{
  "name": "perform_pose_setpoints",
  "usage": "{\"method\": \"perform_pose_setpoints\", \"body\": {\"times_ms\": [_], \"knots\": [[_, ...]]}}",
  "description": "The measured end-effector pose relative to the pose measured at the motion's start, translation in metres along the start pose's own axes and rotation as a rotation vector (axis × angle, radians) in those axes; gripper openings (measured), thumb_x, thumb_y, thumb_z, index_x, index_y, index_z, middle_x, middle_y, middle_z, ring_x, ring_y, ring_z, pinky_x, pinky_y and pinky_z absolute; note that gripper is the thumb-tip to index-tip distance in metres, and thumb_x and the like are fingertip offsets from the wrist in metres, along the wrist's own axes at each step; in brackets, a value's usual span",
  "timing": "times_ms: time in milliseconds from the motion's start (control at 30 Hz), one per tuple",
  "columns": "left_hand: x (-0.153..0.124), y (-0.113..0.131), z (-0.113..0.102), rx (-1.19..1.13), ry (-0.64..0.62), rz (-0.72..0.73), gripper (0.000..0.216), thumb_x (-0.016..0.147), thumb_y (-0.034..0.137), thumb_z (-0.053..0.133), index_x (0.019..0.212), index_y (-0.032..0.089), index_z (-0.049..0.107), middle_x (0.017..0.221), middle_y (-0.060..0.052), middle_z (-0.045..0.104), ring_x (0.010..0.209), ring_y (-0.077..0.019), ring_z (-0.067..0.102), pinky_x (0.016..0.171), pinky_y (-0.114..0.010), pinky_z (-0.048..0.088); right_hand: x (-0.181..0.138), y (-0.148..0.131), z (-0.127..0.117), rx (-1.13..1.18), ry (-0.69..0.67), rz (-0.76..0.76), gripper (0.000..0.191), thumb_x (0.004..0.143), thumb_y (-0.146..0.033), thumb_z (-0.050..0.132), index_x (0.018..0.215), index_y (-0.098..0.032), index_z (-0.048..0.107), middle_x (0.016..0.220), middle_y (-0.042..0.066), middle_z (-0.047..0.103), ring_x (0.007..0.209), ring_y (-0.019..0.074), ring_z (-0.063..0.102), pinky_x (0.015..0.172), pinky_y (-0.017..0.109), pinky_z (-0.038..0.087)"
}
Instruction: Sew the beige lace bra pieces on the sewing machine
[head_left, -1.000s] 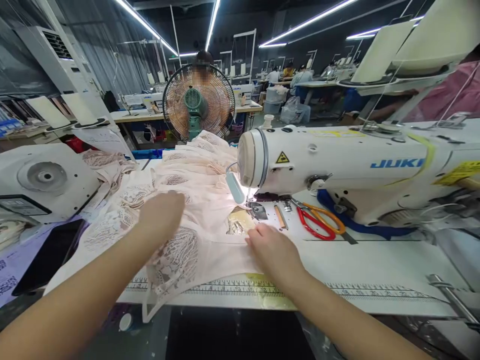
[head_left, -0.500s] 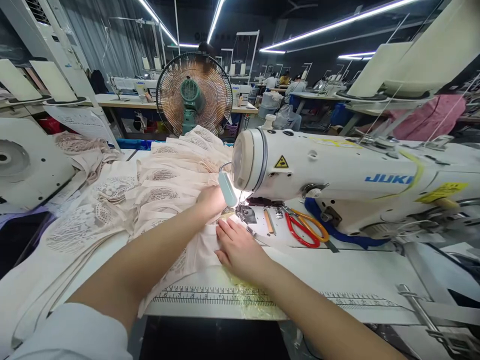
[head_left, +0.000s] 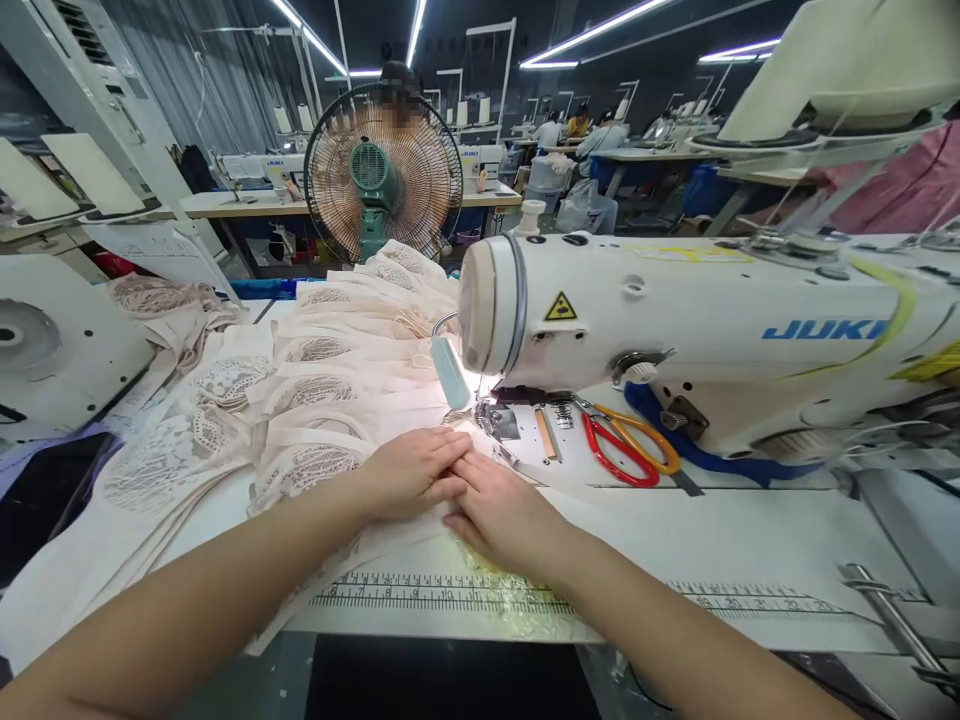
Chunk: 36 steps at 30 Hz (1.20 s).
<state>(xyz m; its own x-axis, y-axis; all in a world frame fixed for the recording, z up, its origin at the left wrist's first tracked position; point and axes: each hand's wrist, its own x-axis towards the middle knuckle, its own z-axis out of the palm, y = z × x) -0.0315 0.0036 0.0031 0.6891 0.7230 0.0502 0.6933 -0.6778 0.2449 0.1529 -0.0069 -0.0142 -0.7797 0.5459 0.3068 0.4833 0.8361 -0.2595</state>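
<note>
Pale pink lace fabric [head_left: 409, 525] lies under both of my hands, just in front of the white sewing machine [head_left: 585, 310]. My left hand [head_left: 412, 470] has its fingers closed on this cloth, with its fingertips meeting the other hand. Flat on the fabric's right side rests my right hand [head_left: 510, 505], fingers stretched out toward the left one. Beyond the fingertips are the lit presser foot [head_left: 484, 415] and a light-blue lamp [head_left: 450, 373]. The cloth between the hands is mostly hidden.
A heap of lace pieces [head_left: 322, 350] covers the table's left side. Right of the needle lie scissors [head_left: 626, 450] with red and orange handles and a small wooden-handled tool [head_left: 546, 432]. A printed ruler [head_left: 420, 592] runs along the front edge. Behind stands a large fan [head_left: 375, 170].
My left hand has come back from beside the needle to meet the right hand in front of it. The right hand stays on the cloth. The view has shifted slightly.
</note>
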Motion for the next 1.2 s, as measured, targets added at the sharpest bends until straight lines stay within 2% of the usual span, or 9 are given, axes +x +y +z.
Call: {"method": "perform_pose_setpoints", "body": {"times_ms": [133, 233, 333, 467, 600, 800, 933, 1200], "knots": [[0.006, -0.008, 0.009, 0.162, 0.063, 0.026, 0.046, 0.095, 0.042, 0.036, 0.128, 0.013, 0.050, 0.137, -0.010, 0.049, 0.125, -0.0263, 0.044, 0.108, -0.042, 0.031, -0.028, -0.001, -0.003, -0.091, -0.017, -0.004, 0.040, 0.086, -0.020, 0.050, 0.122, -0.004, 0.055, 0.130, 0.020, 0.055, 0.124, 0.0305, 0.048, 0.102, 0.049, 0.043], [0.011, -0.008, 0.011, 0.218, 0.119, 0.040, 0.045, 0.094, 0.044, 0.039, 0.123, 0.012, 0.053, 0.131, -0.012, 0.053, 0.121, -0.0283, 0.046, 0.103, -0.043, 0.036, -0.042, 0.002, -0.002, -0.117, 0.008, 0.035, 0.041, 0.089, -0.022, 0.047, 0.126, -0.006, 0.052, 0.132, 0.019, 0.054, 0.124, 0.0296, 0.048, 0.099, 0.049, 0.046], [0.014, -0.005, 0.009, 0.206, 0.141, 0.065, 0.043, 0.093, 0.042, 0.040, 0.112, 0.009, 0.057, 0.120, -0.015, 0.057, 0.114, -0.0271, 0.051, 0.098, -0.040, 0.041, -0.046, 0.001, -0.002, -0.103, 0.042, 0.047, 0.041, 0.089, -0.022, 0.048, 0.127, -0.008, 0.052, 0.131, 0.018, 0.055, 0.124, 0.0280, 0.049, 0.099, 0.047, 0.047], [0.012, -0.003, 0.002, 0.173, 0.114, 0.109, 0.036, 0.091, 0.041, 0.043, 0.097, 0.010, 0.061, 0.111, -0.014, 0.060, 0.098, -0.0239, 0.057, 0.085, -0.036, 0.048, -0.046, -0.003, -0.003, -0.049, 0.051, -0.016, 0.035, 0.087, -0.020, 0.050, 0.120, -0.008, 0.057, 0.126, 0.017, 0.059, 0.121, 0.0271, 0.052, 0.100, 0.045, 0.047], [0.010, -0.002, 0.002, 0.237, 0.103, 0.152, 0.040, 0.092, 0.042, 0.042, 0.110, 0.011, 0.059, 0.124, -0.012, 0.058, 0.108, -0.0261, 0.054, 0.093, -0.037, 0.043, -0.046, -0.003, -0.004, -0.026, 0.048, -0.050, 0.034, 0.088, -0.021, 0.049, 0.118, -0.007, 0.057, 0.125, 0.017, 0.060, 0.120, 0.0264, 0.053, 0.100, 0.044, 0.047], [0.022, -0.002, 0.011, 0.266, 0.086, -0.007, 0.052, 0.094, 0.047, 0.036, 0.126, 0.010, 0.053, 0.135, -0.012, 0.051, 0.117, -0.0293, 0.049, 0.095, -0.041, 0.042, -0.044, 0.001, -0.002, -0.110, 0.043, 0.071, 0.040, 0.089, -0.022, 0.045, 0.125, -0.007, 0.052, 0.128, 0.019, 0.057, 0.123, 0.0300, 0.049, 0.098, 0.051, 0.046], [0.028, -0.002, 0.010, 0.254, 0.070, -0.033, 0.050, 0.093, 0.046, 0.038, 0.124, 0.010, 0.054, 0.134, -0.013, 0.051, 0.113, -0.0291, 0.052, 0.090, -0.042, 0.044, -0.044, 0.002, -0.003, -0.150, 0.017, 0.094, 0.039, 0.090, -0.023, 0.045, 0.123, -0.006, 0.053, 0.129, 0.020, 0.056, 0.124, 0.0319, 0.047, 0.097, 0.052, 0.046], [0.027, -0.003, 0.012, 0.295, 0.149, 0.019, 0.046, 0.092, 0.043, 0.040, 0.114, 0.006, 0.058, 0.120, -0.016, 0.059, 0.101, -0.0267, 0.056, 0.084, -0.038, 0.047, -0.045, 0.005, -0.004, -0.151, 0.087, 0.074, 0.035, 0.090, -0.024, 0.045, 0.120, -0.008, 0.055, 0.124, 0.019, 0.059, 0.119, 0.0303, 0.051, 0.095, 0.052, 0.047]]}}
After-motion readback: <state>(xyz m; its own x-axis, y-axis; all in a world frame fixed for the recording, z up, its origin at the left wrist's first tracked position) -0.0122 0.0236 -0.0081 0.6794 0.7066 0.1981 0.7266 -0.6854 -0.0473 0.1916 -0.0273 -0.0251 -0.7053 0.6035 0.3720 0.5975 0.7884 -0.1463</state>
